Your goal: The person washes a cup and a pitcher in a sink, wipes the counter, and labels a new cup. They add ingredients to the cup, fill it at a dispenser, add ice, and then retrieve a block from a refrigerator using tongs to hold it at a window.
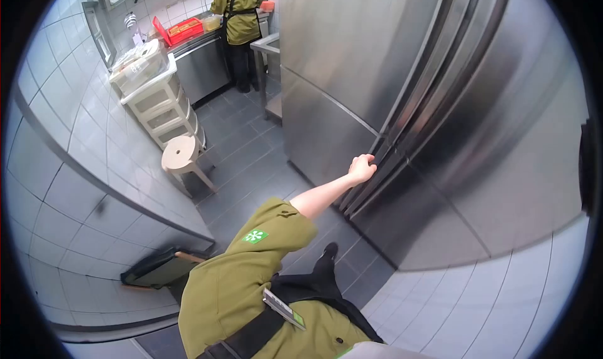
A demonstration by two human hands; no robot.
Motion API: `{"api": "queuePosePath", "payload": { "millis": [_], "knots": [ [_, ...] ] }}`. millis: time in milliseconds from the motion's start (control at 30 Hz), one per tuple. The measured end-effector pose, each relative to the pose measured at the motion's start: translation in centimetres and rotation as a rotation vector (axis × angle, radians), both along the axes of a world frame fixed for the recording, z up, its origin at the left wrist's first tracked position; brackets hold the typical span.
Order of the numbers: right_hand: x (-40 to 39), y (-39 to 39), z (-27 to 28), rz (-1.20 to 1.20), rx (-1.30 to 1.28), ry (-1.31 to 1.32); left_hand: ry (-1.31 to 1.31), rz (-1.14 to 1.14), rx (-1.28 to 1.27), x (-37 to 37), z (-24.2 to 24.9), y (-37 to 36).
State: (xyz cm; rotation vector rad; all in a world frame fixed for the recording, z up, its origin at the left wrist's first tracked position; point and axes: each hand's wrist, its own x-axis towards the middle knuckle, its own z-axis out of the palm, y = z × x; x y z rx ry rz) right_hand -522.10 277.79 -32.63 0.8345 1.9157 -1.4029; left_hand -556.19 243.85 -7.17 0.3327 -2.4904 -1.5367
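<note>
My left hand (362,168) reaches out at the end of a bare forearm, its fingers curled at the long vertical edge of a stainless steel refrigerator door (336,117). Part of the fingers is hidden against the metal. A second steel door (465,170) stands to the right of that edge, with a horizontal seam across it. I wear an olive shirt (220,283) with a green patch on the sleeve, a black apron and a tag (284,309) on the chest. My right hand is out of the frame.
Along the left wall stand a beige stool (181,153) and a white drawer unit (162,108) with plastic boxes on top. Another person (242,20) works at the far counter, near a red crate (184,30). A metal table (267,48) adjoins the refrigerator. Dark tiles (235,148) cover the floor.
</note>
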Motion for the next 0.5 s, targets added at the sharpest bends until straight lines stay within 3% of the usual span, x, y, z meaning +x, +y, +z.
{"api": "queuePosePath", "payload": {
  "millis": [100,167,300,400,500],
  "knots": [
    [-8.7,0.9,0.5,0.017,-0.024,-0.017,0.05,0.175,-0.098,-8.2,-1.8,1.6],
    [-14.1,1.4,1.5,0.026,-0.049,-0.01,0.05,0.137,-0.094,-11.4,-3.7,2.7],
    [-22.0,1.6,2.9,-0.016,-0.145,0.04,0.069,0.33,0.18,-12.2,-3.0,4.7],
    [-26.9,-0.8,5.7,-0.086,-0.247,0.101,0.167,0.337,0.102,-11.7,-3.2,6.2],
    [-28.8,-1.8,6.1,0.086,-0.19,0.066,0.244,0.31,0.115,-11.2,-4.1,5.6]
  ]
}}
